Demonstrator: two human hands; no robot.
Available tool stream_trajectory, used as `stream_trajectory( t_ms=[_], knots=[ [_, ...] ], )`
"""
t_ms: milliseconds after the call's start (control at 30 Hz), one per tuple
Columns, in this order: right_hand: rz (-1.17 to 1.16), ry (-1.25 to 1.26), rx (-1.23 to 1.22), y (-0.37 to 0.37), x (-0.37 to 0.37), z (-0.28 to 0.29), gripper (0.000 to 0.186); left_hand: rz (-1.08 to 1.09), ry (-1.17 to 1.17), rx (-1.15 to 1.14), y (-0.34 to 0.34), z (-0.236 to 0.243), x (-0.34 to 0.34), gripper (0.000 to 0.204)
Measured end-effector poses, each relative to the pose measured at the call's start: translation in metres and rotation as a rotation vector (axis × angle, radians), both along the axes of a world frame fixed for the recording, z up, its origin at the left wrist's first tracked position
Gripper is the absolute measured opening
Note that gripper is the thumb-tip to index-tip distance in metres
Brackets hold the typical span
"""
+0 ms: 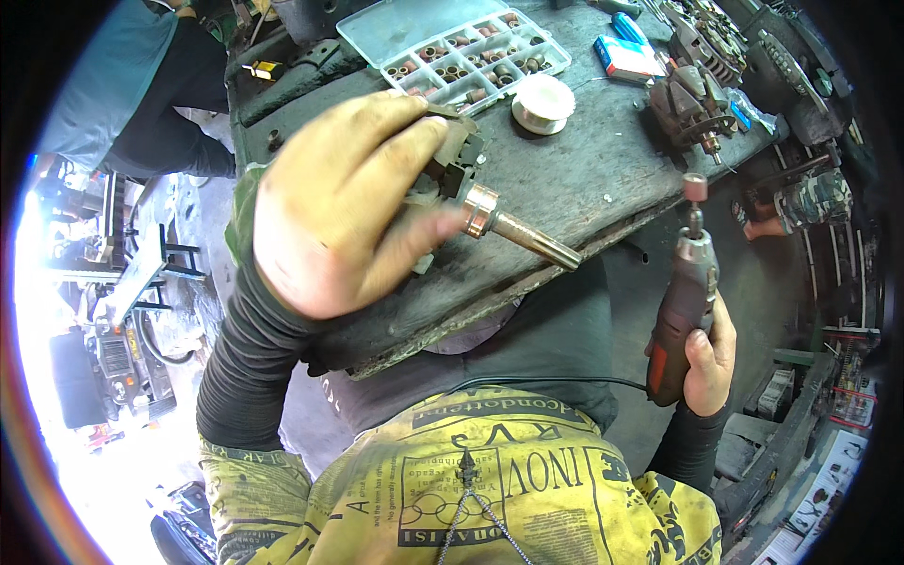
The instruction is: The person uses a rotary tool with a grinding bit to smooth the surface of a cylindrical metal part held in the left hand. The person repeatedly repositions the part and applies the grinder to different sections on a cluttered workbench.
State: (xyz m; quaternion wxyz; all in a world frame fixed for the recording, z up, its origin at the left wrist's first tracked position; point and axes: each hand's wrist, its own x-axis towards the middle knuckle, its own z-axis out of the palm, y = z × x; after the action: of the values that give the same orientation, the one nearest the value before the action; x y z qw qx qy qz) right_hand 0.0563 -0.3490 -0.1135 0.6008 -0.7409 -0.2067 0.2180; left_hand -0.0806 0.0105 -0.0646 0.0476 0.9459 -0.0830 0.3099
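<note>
My right hand (711, 365) grips a rotary tool (681, 311), dark grey with red, held upright beyond the bench edge. Its tip carries a small reddish-brown cylindrical grinding stone (696, 186). A black cord runs from its lower end across my lap. On the bench, my left hand (344, 202) is closed over a dark, blocky metal part (459, 155); palm and fingers hide much of it. Out of this part comes a metal shaft (537, 240) with a copper-coloured ring (478, 207) round its base. My left thumb, slightly blurred, lies close to the ring.
A lidded compartment box (452, 71) holds several small bushings. Nearby are a white spool (543, 104), a red-blue carton (628, 60) and a rotor with claw-shaped poles (692, 104). One person (141, 85) stands far left; another's legs (800, 202) show at right.
</note>
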Motion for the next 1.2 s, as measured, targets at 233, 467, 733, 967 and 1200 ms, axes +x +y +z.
stream_trajectory(
  t_ms=[233, 467, 733, 967, 1200],
  knots=[
    [-0.009, 0.087, 0.169, -0.001, 0.002, -0.026, 0.082, 0.07, 0.044, 0.039, -0.01, -0.006, 0.007, 0.081],
    [0.012, 0.15, 0.137, 0.0, 0.001, -0.026, 0.095, 0.029, -0.016, 0.063, 0.001, -0.002, 0.027, 0.057],
    [0.041, 0.174, 0.144, -0.001, -0.002, -0.027, 0.098, 0.067, -0.166, 0.143, -0.01, -0.012, -0.004, 0.058],
    [0.062, 0.19, 0.164, -0.002, -0.003, -0.027, 0.096, 0.059, -0.118, 0.119, -0.011, -0.005, -0.02, 0.051],
    [0.075, 0.185, 0.148, -0.001, -0.001, -0.03, 0.095, -0.091, 0.095, -0.007, 0.007, 0.021, 0.005, 0.046]
  ],
)
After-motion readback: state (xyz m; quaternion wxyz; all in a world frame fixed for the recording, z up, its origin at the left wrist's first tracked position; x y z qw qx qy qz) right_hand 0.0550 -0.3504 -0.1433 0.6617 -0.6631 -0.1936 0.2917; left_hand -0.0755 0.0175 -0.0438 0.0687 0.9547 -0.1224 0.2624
